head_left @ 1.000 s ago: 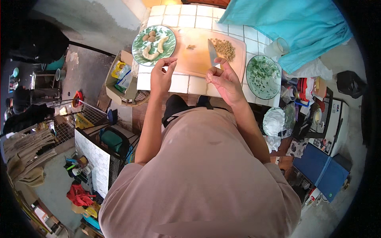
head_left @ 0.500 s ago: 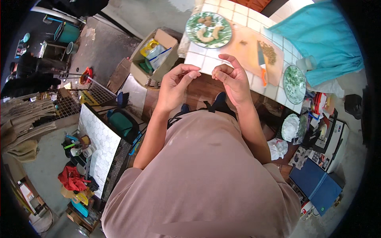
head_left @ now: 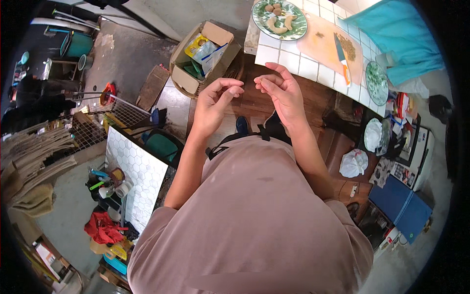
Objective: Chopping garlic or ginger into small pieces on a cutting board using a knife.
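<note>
My left hand is raised in front of my body, its fingers curled in against the thumb. Across a small gap, my right hand has thumb and fingertips pressed together, with one finger lifted. Anything in either pinch is too small or hidden to make out. Beyond the right hand, on a white tiled table, lies a cutting board with a knife beside chopped brown bits. A green-patterned plate holds pale curved pieces and several round brown ones. Neither hand touches the table.
A cardboard box of packets stands left of the table. Another green-patterned plate sits near the table's right end, by a turquoise cloth. White plastic bags lie at right. A hexagon-patterned panel stands at left.
My view has shifted, so the table and plates now sit farther up and right, and more wooden floor shows. Both hands keep nearly the same pose, their fingertips slightly farther apart.
</note>
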`<action>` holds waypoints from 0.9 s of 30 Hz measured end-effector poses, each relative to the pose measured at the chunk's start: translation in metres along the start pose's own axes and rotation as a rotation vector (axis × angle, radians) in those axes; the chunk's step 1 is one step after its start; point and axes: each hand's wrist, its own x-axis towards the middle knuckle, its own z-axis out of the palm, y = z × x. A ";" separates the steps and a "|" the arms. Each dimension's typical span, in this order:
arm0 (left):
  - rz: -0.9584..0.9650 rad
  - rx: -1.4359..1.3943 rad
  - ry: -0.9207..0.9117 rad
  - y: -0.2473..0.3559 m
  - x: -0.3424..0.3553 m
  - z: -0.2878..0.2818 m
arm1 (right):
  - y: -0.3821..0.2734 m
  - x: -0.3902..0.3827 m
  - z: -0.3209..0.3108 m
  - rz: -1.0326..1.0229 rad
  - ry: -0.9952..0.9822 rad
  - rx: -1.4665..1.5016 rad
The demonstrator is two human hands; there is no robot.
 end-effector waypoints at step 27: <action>-0.056 0.161 0.013 -0.014 0.061 0.069 | -0.019 0.010 -0.046 -0.233 0.229 -0.694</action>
